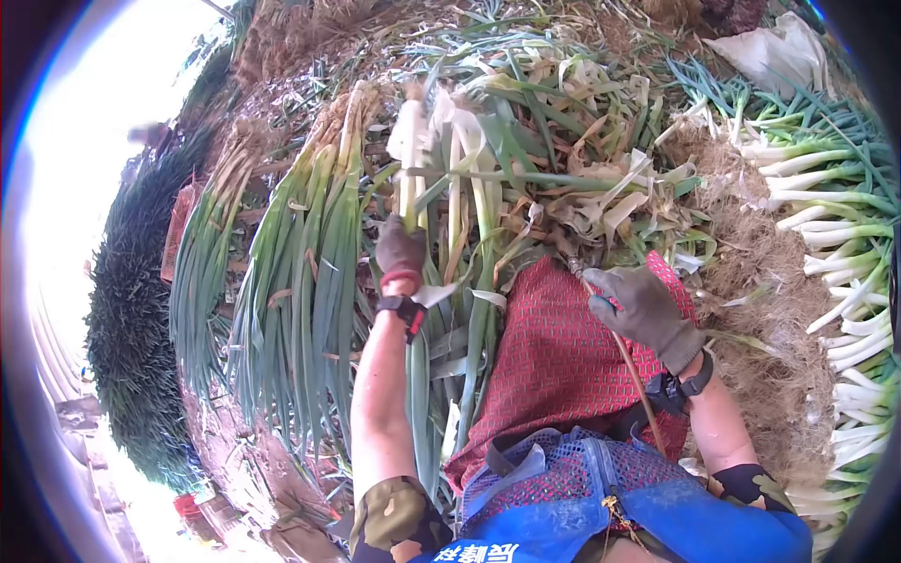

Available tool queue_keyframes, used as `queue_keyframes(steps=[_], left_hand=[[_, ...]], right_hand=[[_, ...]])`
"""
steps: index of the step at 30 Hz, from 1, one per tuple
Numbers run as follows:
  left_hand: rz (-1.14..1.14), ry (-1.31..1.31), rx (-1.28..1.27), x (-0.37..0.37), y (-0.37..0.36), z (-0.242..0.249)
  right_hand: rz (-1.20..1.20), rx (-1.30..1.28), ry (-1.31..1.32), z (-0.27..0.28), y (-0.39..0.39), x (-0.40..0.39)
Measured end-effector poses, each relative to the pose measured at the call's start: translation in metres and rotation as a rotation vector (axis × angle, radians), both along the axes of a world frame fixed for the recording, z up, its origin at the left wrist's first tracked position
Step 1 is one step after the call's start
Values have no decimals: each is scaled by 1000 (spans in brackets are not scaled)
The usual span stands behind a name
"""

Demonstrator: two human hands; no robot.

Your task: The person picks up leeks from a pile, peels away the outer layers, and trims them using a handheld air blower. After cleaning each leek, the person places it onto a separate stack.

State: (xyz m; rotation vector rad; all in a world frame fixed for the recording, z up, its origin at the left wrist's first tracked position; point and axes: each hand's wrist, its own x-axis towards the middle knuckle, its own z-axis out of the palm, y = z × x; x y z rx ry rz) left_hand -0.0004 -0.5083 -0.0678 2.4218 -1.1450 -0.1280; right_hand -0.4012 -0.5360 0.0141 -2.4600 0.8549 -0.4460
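Head view, looking down past a blue bib [563, 507] into crowded leeks and scraps. At centre-left, left grip [402, 246] in a grey glove, wrapped closed around a leek [409, 155]: white stalk pointing up and away, slightly blurred near the root end. Close to the left of this grip, a bundle of untrimmed leeks [305, 235], roots uppermost and long green leaves hanging down, with only a narrow gap between. Just to the right of the held stalk, more leaves and pale stems, so little sideways room there.

At centre-right, right grip [640, 305], also gloved, closed around a thin brown rod [631, 361], slanting from upper left down toward the bib. Cannot tell whether stiff or flexible. Beneath, a red patterned cloth [554, 347] spread over the lap, with its upper edge just below the rod's far end and meeting a loose heap of peelings [601, 192].

To the right of the cloth, a broad, low stretch of matted dry roots [751, 300], roomier than the crowded left side. Beyond, along the far right edge, a curved row of white-stalked leeks [849, 253], well apart from both grips. In the upper right corner, a whitish sack [779, 56].
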Motion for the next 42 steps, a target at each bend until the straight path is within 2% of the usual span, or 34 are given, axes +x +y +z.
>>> queue_keyframes(steps=[4,7,11,14,16,17,18,19,20,22,23,25,26,27,29,30,31,33,35,36,37,39,42], left_hand=[[52,248,242,39,2,3],[40,348,232,32,14,-19],[114,434,130,38,19,-40],[102,768,-25,64,22,-56],[115,856,-68,56,24,-24],[54,947,-257,73,26,-33],[9,932,-322,90,23,-25],[78,805,-281,118,21,-18],[126,850,-343,110,14,31],[187,647,-420,131,-2,88],[130,590,-540,131,-6,109],[185,669,-104,161,-1,111],[107,777,-102,166,5,91],[44,509,4,144,10,85],[74,602,-70,142,19,15],[99,660,-146,102,17,15],[104,598,-89,92,16,0],[242,639,-24,64,4,-7],[285,558,-33,54,-7,-29],[209,403,31,31,-11,-8],[231,305,194,30,-18,-11],[196,249,345,42,-24,-33],[186,317,420,58,-26,-46]], right_hand=[[6,11,13,-6,-5,3],[3,26,49,-8,-6,6],[15,36,117,-5,-7,8],[0,1,167,-4,-5,9],[-14,12,206,1,-4,11],[-22,19,226,3,-3,12],[-23,5,222,2,-2,13],[-23,-5,223,1,-2,12],[-22,-14,227,1,-1,11],[-26,4,253,-1,0,12],[-26,6,260,-1,-1,13],[-37,17,253,2,-3,11],[-43,27,244,3,-3,12],[-46,15,232,3,-3,15],[-55,-3,231,2,-4,15],[-38,-6,232,-1,-3,14],[-18,-13,236,-5,-2,14],[-3,-13,273,-6,-3,14],[-16,3,326,-3,-3,14],[-12,2,300,-3,-3,14],[-11,-6,271,-4,-4,14],[-16,-1,251,-4,-5,13],[-15,29,254,-6,-5,16]])
